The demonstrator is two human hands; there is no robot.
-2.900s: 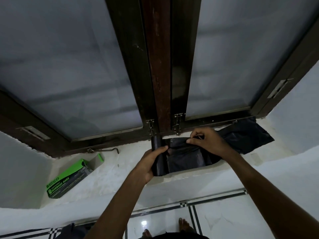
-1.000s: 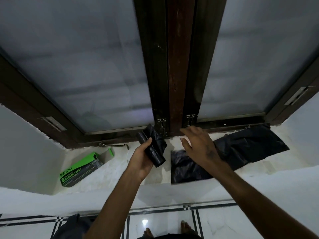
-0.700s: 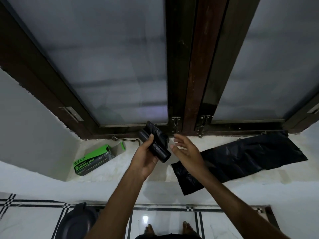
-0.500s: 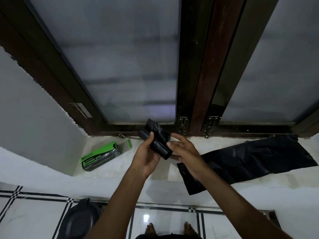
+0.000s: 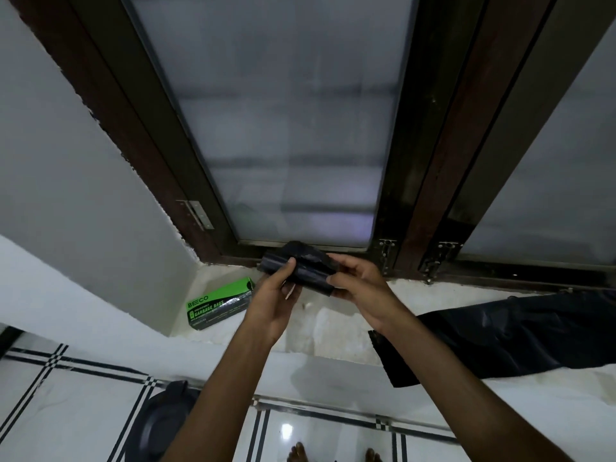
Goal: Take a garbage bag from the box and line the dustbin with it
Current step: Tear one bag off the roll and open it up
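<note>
At the bottom left of the frame, the dark dustbin (image 5: 160, 425) stood on the floor. Higher up, both arms reached to the middle. The left hand (image 5: 271, 306) and right hand (image 5: 361, 290) each pinched the black bag roll (image 5: 301, 271). One loose garbage bag (image 5: 520, 338) lay flat on the sill at right. The green box (image 5: 218, 303) lay at left.

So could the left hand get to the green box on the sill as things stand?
Probably yes. The box lies in the open on the sill, just left of the left hand, with nothing between them. But that hand grips the bag roll together with the right hand, so it must let go first.
</note>
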